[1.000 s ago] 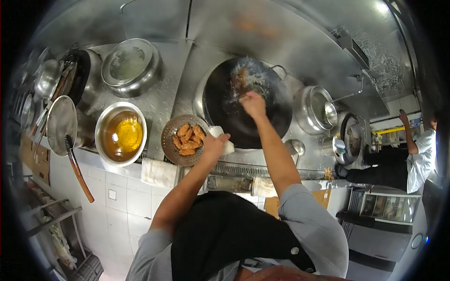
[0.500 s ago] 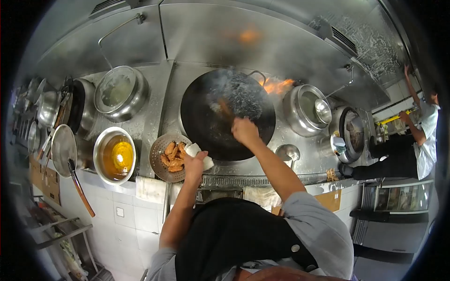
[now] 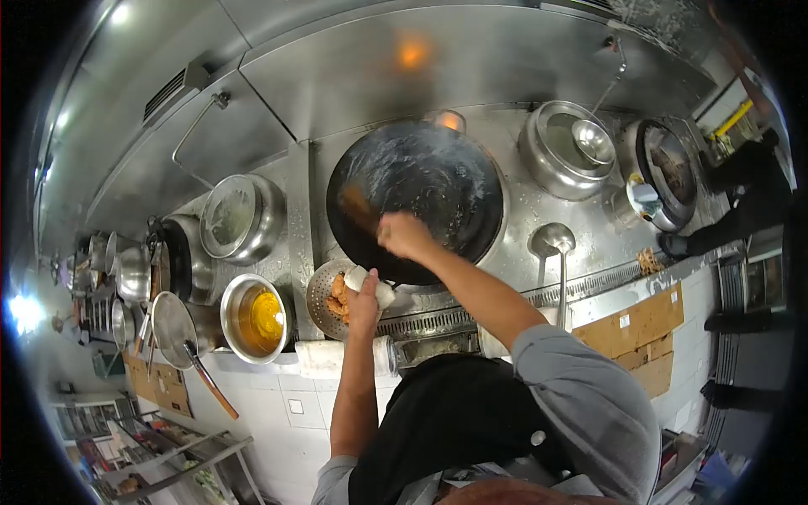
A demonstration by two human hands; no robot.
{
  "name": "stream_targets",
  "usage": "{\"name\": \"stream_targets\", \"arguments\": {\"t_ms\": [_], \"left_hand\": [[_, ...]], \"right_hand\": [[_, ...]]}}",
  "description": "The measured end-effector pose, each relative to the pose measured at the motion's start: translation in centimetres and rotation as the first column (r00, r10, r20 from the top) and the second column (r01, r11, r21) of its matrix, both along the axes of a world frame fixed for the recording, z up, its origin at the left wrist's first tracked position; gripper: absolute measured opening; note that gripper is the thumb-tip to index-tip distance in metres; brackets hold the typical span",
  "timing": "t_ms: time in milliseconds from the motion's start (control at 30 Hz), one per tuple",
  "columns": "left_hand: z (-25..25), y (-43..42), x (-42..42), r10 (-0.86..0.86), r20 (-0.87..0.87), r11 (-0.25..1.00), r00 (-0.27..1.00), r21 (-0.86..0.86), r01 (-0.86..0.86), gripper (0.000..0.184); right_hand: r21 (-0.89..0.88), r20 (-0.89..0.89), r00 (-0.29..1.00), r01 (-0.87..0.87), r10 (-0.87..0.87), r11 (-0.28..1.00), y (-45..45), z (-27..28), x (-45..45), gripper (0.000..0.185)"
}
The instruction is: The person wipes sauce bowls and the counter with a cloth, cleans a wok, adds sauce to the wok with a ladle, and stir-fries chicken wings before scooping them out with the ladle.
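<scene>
A large black wok (image 3: pixel 454 189) sits on the stove, its inside wet and streaked. My right hand (image 3: pixel 406 236) is closed in a fist over it, around a brown wok brush (image 3: pixel 359 208) blurred by motion against the left inner wall. My left hand (image 3: pixel 364 307) grips a folded white cloth (image 3: pixel 383 295) at the wok's near left edge; whether the cloth holds the wok's rim or handle is hidden. Just beside that hand, a perforated strainer (image 3: pixel 318 290) holds browned fried pieces (image 3: pixel 338 296), partly covered by the hand and cloth.
Left of the strainer stands a steel pot (image 3: pixel 229 316) of yellow oil, then a mesh skimmer (image 3: pixel 174 328) with a wooden handle. A lidded pot (image 3: pixel 240 220) is behind. Right are a ladle (image 3: pixel 555 240), a steel pot (image 3: pixel 560 151) and another person's dark-clothed legs (image 3: pixel 741 181).
My right hand has swept the brush leftward in the wok. Smoke and flame behind the wok have lessened. The camera view has turned, while my left hand keeps the cloth.
</scene>
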State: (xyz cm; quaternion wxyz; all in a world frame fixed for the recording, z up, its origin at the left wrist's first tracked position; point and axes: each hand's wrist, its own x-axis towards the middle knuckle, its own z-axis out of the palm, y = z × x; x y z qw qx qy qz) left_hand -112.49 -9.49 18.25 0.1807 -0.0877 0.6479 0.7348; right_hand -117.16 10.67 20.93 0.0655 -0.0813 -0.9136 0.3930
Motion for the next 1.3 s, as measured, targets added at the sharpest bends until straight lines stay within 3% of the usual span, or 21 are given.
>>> {"name": "stream_targets", "arguments": {"t_ms": [33,67,133,200,233,267,300,367,400,467,533,567,600,633,667,700,767,833,1033,1100,1300], "left_hand": [[0.1,-0.2,0.0,-0.013,-0.001,1.000,1.000,-0.006,0.013,0.027],[0.7,-0.6,0.3,-0.040,-0.007,0.999,0.999,-0.004,0.040,0.027],[2.5,-0.7,0.4,-0.048,0.219,0.977,0.974,0.215,0.000,0.029],[3.8,-0.7,0.0,-0.096,0.291,0.964,0.952,0.266,0.016,0.032],[4.1,-1.2,-0.1,-0.104,0.377,0.956,0.921,0.293,-0.012,0.036],[3.9,-1.7,-1.2,-0.191,0.375,0.973,0.907,0.191,0.126,0.039],[3.4,-1.2,-2.1,-0.168,0.405,0.979,0.899,0.173,0.106,0.031],[-3.9,-0.3,-4.4,-0.235,0.161,0.954,0.959,0.228,0.195,0.023],[-2.8,-0.3,-3.9,-0.241,0.196,0.952,0.950,0.240,0.192,0.020],[-1.5,0.5,-2.4,-0.180,0.228,0.968,0.957,0.215,0.131,0.016],[1.2,0.5,0.1,-0.174,0.235,0.964,0.956,0.237,0.117,0.014],[2.1,-0.1,1.1,-0.164,0.248,0.965,0.955,0.240,0.103,0.011],[-3.2,0.2,-1.3,-0.131,0.177,0.962,0.976,0.260,0.082,0.007],[-0.1,-1.0,-1.2,-0.169,0.100,0.975,0.980,0.160,0.152,0.007],[-1.6,-2.7,-3.5,-0.176,0.034,0.978,0.984,0.119,0.171,0.009],[-2.5,-3.2,-6.5,-0.183,-0.043,0.977,0.982,0.099,0.187,0.012],[-0.8,-5.4,-8.3,-0.213,-0.039,0.948,0.976,0.234,0.216,0.017],[2.9,-7.5,-8.0,-0.213,-0.040,0.976,0.976,-0.052,0.210,0.021],[7.2,-6.9,-8.0,-0.224,-0.181,0.971,0.958,-0.130,0.203,0.020],[8.3,-5.7,-7.8,-0.283,-0.329,0.955,0.901,-0.186,0.232,0.020],[12.5,-2.5,-4.5,-0.185,-0.470,0.974,0.863,-0.204,0.098,0.020]], "right_hand": [[-0.088,0.073,0.993,-0.089,0.095,0.992,-0.6,0.1,2.7,0.016],[0.077,0.101,0.988,-0.121,0.113,0.990,-0.5,2.5,6.9,0.020],[0.211,0.223,0.951,-0.263,0.216,0.941,3.9,4.1,12.3,0.027],[0.227,0.202,0.948,-0.289,0.245,0.930,15.7,-1.4,12.7,0.039],[0.178,0.402,0.913,-0.154,0.071,0.972,19.0,4.6,13.5,0.036],[0.379,0.457,0.872,-0.012,-0.176,0.925,20.1,10.3,13.7,0.036],[0.524,0.304,0.885,0.153,-0.352,0.838,21.9,12.6,13.8,0.036],[0.506,0.093,0.875,0.368,-0.474,0.780,19.7,18.5,15.9,0.039],[0.510,0.103,0.870,0.370,-0.483,0.776,17.5,18.2,17.3,0.039],[-0.135,-0.106,0.790,0.591,-0.604,0.796,12.1,17.4,20.1,0.043],[-0.193,-0.459,0.695,0.531,-0.554,0.825,9.9,5.6,21.0,0.049],[-0.034,-0.343,0.789,0.531,-0.509,0.847,8.0,2.6,23.2,0.049],[0.112,-0.200,0.856,0.504,-0.477,0.857,5.5,0.3,25.8,0.049],[0.080,-0.188,0.835,0.538,-0.518,0.839,2.7,-0.9,28.4,0.049],[-0.333,0.002,0.799,0.567,-0.601,0.753,0.8,-1.0,30.4,0.048],[-0.669,0.178,0.784,0.540,-0.594,0.512,0.0,-0.6,32.0,0.047],[-0.650,0.128,0.762,0.548,-0.635,0.527,-1.8,-1.3,36.8,0.047],[-0.620,0.132,0.758,0.566,-0.639,0.543,-3.4,-2.2,42.3,0.047],[-0.654,0.274,0.497,0.724,-0.823,0.219,-5.3,-2.7,52.5,0.054],[-0.667,0.249,0.485,0.713,-0.839,0.214,-2.8,-2.4,53.3,0.054],[-0.687,0.169,0.516,0.673,-0.840,0.275,4.8,0.6,49.5,0.059]]}}
